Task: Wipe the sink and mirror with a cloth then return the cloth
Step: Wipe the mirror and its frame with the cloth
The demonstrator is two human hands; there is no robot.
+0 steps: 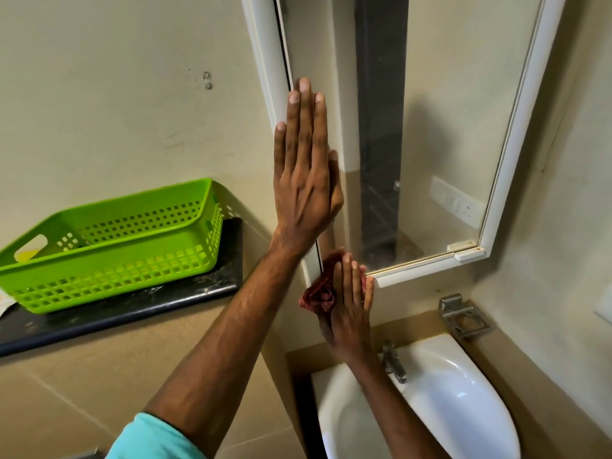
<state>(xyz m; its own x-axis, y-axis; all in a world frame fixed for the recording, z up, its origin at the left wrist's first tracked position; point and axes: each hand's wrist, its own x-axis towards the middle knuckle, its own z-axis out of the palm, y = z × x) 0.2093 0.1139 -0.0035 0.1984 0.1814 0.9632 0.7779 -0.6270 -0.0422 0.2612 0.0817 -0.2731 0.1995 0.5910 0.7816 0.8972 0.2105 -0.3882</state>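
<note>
A white-framed mirror (447, 144) hangs on the wall above a white sink (463, 402). My left hand (304, 180) lies flat with straight fingers against the mirror's left edge. Lower down, my right hand (349, 309) presses a crumpled dark red cloth (316, 296) with straight fingers against the mirror's bottom left corner. Most of the cloth is hidden under the hand.
A green perforated basket (109, 246) stands on a dark stone shelf (139, 309) to the left. A metal tap (394, 361) sits at the sink's back rim. A metal holder (463, 318) is fixed to the wall at right.
</note>
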